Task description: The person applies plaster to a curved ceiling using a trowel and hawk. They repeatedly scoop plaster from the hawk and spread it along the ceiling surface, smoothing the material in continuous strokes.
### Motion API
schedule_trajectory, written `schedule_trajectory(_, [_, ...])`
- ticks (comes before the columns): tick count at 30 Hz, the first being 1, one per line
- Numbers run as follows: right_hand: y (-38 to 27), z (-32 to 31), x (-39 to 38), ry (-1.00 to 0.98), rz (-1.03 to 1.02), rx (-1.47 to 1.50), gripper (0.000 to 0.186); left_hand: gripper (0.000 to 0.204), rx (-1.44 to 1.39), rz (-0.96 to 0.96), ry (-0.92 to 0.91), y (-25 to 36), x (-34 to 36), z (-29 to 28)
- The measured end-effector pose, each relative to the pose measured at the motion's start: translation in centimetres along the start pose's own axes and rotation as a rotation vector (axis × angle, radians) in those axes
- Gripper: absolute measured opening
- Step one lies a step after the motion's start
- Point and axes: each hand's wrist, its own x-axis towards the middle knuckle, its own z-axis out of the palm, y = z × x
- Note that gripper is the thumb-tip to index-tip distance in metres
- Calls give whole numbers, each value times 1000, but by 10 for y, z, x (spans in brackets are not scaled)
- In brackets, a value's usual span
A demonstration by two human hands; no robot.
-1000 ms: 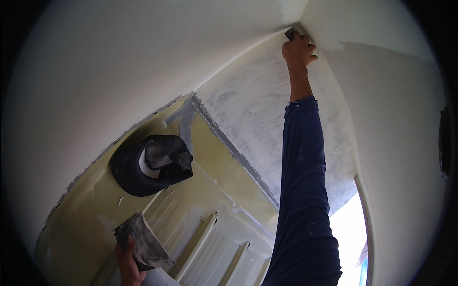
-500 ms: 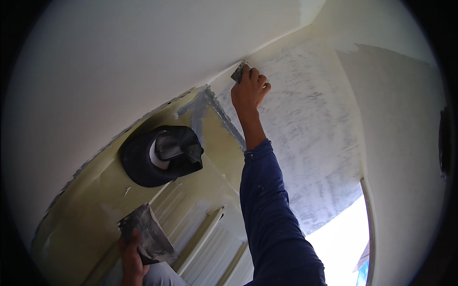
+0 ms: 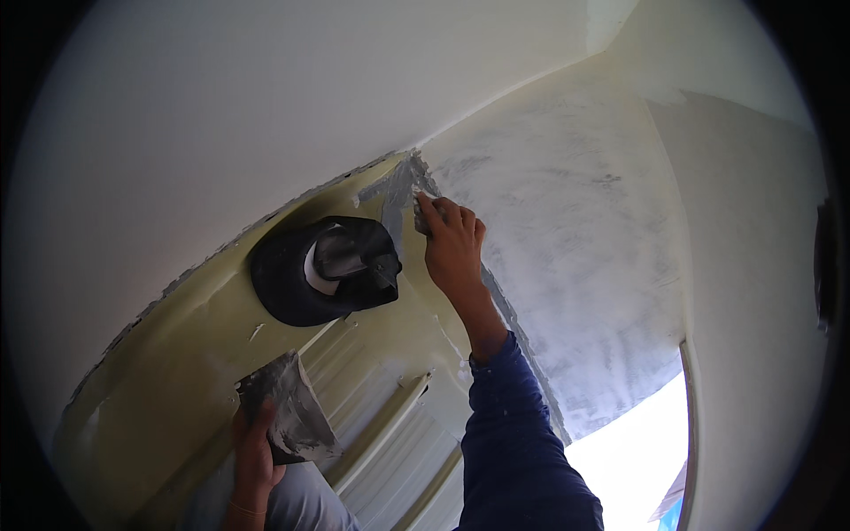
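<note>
navy sleeve (image 3: 518, 434), just the one in view, on the right arm, and it's got pale specks on it. two bare hands total, one tool each, so two tools.

right hand (image 3: 456, 248) has its fingers bent and closed on one small dark blade (image 3: 423, 219), up by the corner where the grey strips (image 3: 400, 196) come together. there's a bit of whitish stuff near the blade's top edge. can't tell if that edge is actually touching the surface or sitting just off it.

left hand (image 3: 255, 447) is low down, clamped on one bigger squarish plate (image 3: 299, 411), thumb over the face, plate tilted and smeared with grey. some of those fingers are hidden behind it so can't count them all. one grey trouser leg (image 3: 305, 504) is just below.

one dark cap (image 3: 323, 273) lies on the yellowish panel (image 3: 212, 341), between the two hands, hollow side showing, with one white patch inside. i count at least two raised ribs (image 3: 390, 434) below it. to the right of the blade is one big whitish panel (image 3: 575, 230) with dark streaks, then one bright opening (image 3: 633, 434) at the lower right.
</note>
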Motion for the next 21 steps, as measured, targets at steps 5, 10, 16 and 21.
schedule_trajectory(5, [-48,-72,-106,-264,-317,605,63,43,-59,-232,-66,4,0,14])
schedule_trajectory(10, [-85,-73,-179,-261,-550,768,72,46,-117,-353,-85,2,-23,22])
schedule_trajectory(16, [-57,-64,-202,-390,-407,615,64,41,33,-118,45,39,-56,4])
schedule_trajectory(21, [-121,-37,-231,-92,624,2140,50,37,-36,-28,111,25,-60,12])
